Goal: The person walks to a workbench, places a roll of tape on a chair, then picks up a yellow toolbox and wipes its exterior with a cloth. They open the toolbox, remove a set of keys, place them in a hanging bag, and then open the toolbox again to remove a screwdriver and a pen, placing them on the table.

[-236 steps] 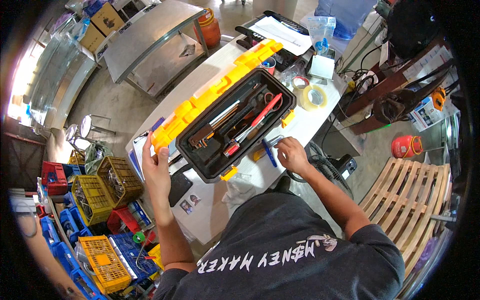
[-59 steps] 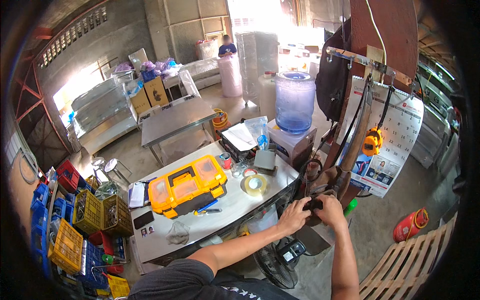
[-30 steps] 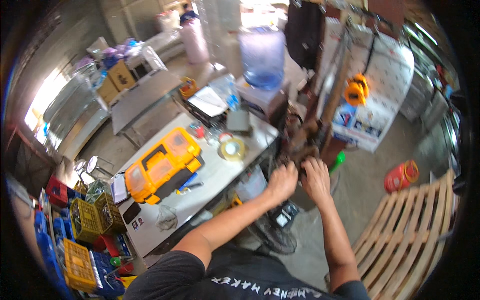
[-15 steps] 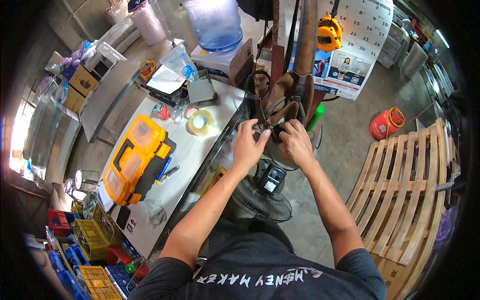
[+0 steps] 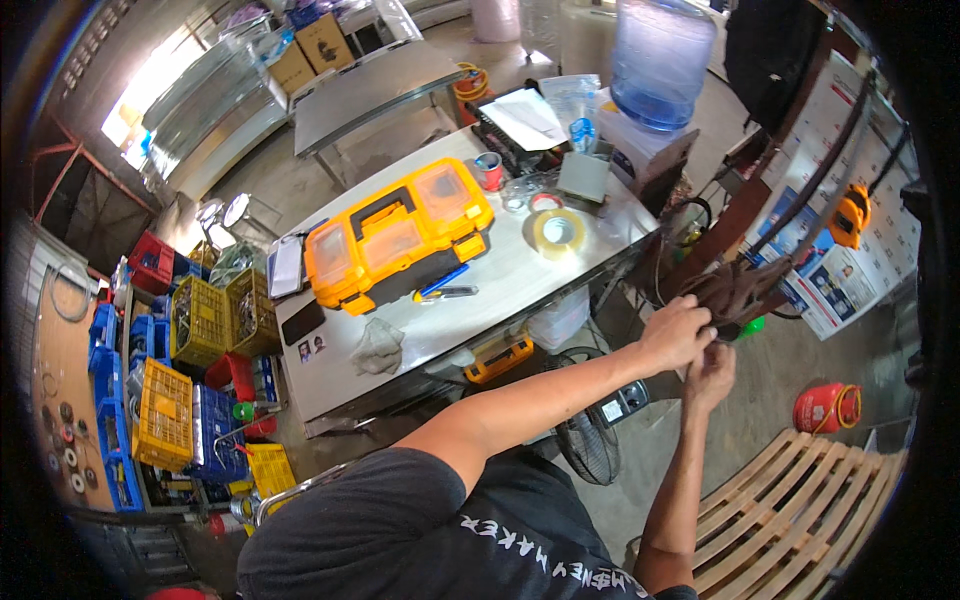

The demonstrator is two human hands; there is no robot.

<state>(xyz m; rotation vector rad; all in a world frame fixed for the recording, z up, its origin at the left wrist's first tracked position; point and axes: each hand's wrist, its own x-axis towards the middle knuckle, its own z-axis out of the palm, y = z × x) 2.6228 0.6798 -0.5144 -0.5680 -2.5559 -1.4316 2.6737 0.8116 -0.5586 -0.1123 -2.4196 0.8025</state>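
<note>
A limp brown bag hangs at the right, beside a post. At its lower edge my left hand is closed, its fingers curled onto the brown material. Just below and touching it, my right hand makes a fist. What sits inside the right fingers is hidden. A green object shows behind the bag. Under my left forearm stands a black fan.
Left of my hands, a white table carries an orange toolbox, a tape roll and a cutter knife. Stacked crates stand further left. A wooden pallet and a red bucket are at the right.
My view has turned left, so the bag and hands now appear further right. My hands have come together at the bag's lower edge; earlier they were apart at its opening.
</note>
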